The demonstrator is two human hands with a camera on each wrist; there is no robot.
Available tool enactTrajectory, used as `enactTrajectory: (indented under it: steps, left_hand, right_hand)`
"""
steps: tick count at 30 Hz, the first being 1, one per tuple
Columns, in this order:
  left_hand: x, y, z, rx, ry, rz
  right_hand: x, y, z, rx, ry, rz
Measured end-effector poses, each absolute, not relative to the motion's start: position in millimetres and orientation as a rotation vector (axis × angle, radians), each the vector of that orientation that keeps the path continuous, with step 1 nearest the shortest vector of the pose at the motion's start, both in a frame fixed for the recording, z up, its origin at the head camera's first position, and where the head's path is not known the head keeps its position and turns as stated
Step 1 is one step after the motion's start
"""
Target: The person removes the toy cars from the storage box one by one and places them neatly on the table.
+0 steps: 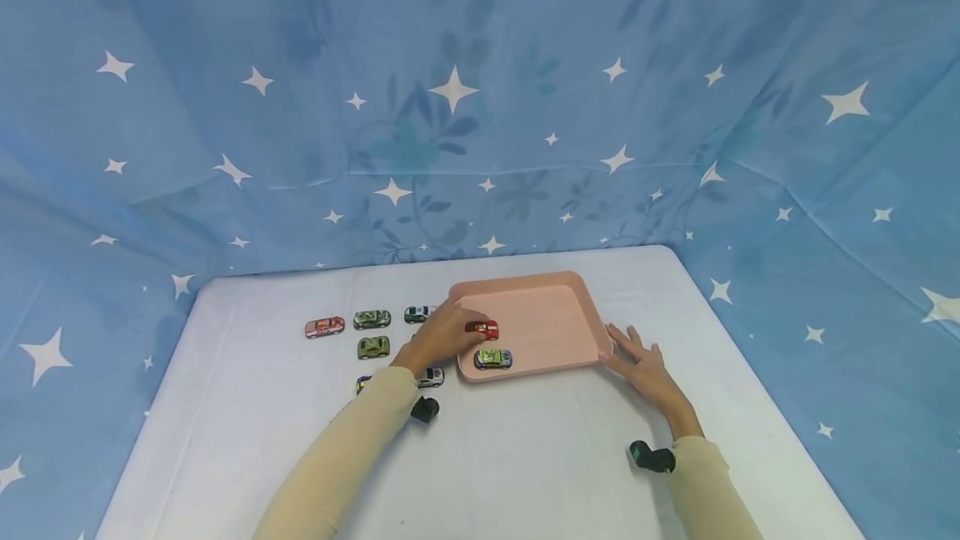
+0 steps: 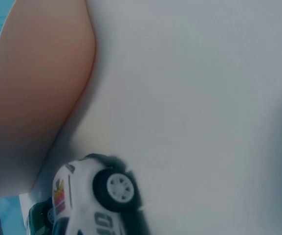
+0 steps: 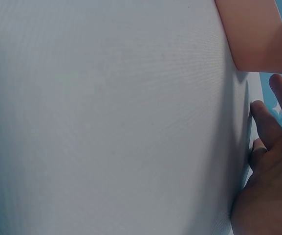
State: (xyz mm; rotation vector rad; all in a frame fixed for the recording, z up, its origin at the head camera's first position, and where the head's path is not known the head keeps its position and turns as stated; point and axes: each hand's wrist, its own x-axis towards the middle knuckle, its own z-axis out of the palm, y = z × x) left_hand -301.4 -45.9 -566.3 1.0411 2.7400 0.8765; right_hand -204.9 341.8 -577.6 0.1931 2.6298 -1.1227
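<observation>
My left hand point(image 1: 444, 332) reaches over the left rim of a shallow pink tray point(image 1: 543, 323). Its thumb and fingers pinch a red toy car point(image 1: 489, 329) low inside the tray. Just nearer to me, a green and blue toy car point(image 1: 492, 359) sits in the tray's front left corner. My right hand point(image 1: 641, 369) is at the tray's right side, fingers spread and thumb against the outer wall, as the right wrist view also shows. A white toy car point(image 2: 84, 205) stands outside the tray, below my left wrist.
Left of the tray on the white table point(image 1: 525, 457) are several more toy cars: a red and orange one point(image 1: 325, 327), a camouflage one point(image 1: 372, 319), an olive one point(image 1: 373, 347) and a green and white one point(image 1: 417, 313). My left forearm partly covers a blue one point(image 1: 363, 382). Blue star-patterned cloth point(image 1: 487, 123) hangs behind.
</observation>
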Motion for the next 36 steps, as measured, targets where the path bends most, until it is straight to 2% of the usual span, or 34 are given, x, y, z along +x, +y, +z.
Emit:
enactTrajectory:
  steps: [25, 36]
  left_hand:
    - [-304, -68, -546, 0.922, 2.587, 1.222]
    - [-303, -103, -540, 0.871, 2.654, 1.211]
  right_hand:
    - [-204, 342, -578, 0.208, 2.624, -1.089]
    - [-204, 340, -575, 0.214, 2.611, -1.089]
